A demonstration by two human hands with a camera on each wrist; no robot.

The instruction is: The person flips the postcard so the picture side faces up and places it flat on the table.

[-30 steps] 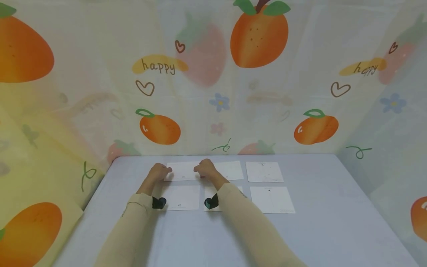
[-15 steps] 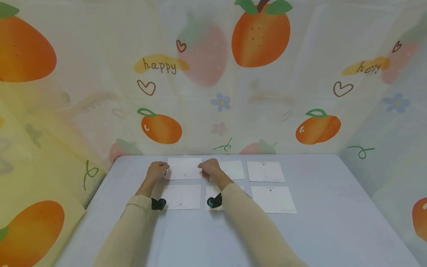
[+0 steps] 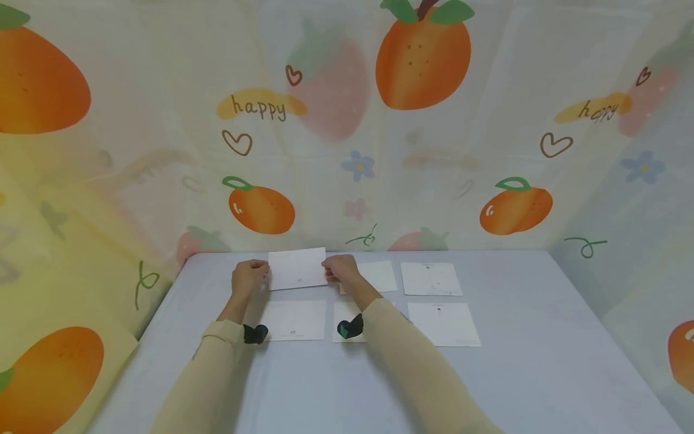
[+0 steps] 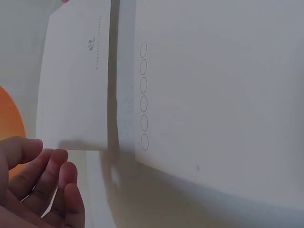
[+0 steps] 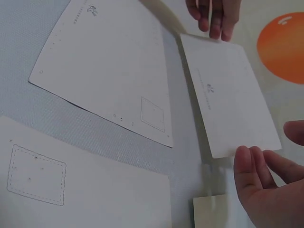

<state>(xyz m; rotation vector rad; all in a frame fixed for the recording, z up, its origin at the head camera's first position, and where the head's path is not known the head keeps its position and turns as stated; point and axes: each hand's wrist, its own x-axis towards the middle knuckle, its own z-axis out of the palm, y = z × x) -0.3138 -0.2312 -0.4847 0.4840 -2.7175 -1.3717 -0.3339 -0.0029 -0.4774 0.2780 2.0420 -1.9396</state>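
A white postcard [image 3: 298, 268] with a small printed mark is raised at the back left of the table, tilted with its face toward me. My left hand [image 3: 249, 278] holds its left edge; in the left wrist view, thumb and fingertips of the left hand [image 4: 42, 185] meet at the corner of the postcard [image 4: 76, 85]. At the opposite edge my right hand [image 3: 341, 269] grips it. In the right wrist view, fingers of the right hand [image 5: 266, 185] lie at the near edge of the postcard [image 5: 228, 99], with the left hand [image 5: 213, 16] at its far end.
Other postcards lie flat in two rows: back middle [image 3: 378, 276], back right card [image 3: 431, 279], front left card [image 3: 295, 319], front right card [image 3: 444, 324]. My right sleeve partly covers the front middle card [image 3: 340, 310]. A fruit-print cloth [image 3: 379, 169] hangs behind the white table [image 3: 303, 392].
The back left postcard, flat a second ago, has come up off the table and tipped toward me between both hands. The left hand has shifted slightly left. The other cards stayed put.
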